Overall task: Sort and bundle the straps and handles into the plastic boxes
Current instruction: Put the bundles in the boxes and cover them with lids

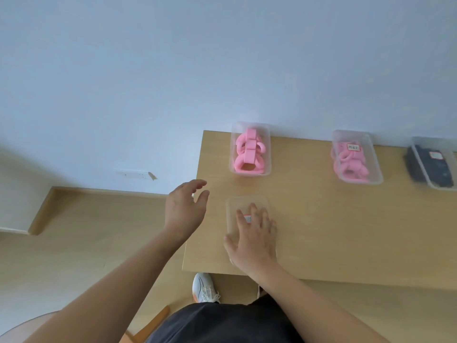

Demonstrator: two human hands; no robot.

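Observation:
A clear plastic lid (243, 203) with a small red-edged label lies flat near the table's left front. My right hand (252, 237) rests on it with straight, spread fingers. My left hand (185, 206) hovers over the table's left edge, fingers relaxed, holding nothing. Behind the lid stands an open clear box (250, 127) filled with pink handles (248, 154). A second clear box (356, 157) further right holds pink straps under a labelled lid. At the right frame edge a third box (435, 164) holds black straps.
The wooden table (333, 231) stands against a pale wall, its left edge just under my left hand. A wooden floor, a white shoe (204, 287) and a wall socket (134, 174) lie to the left and below.

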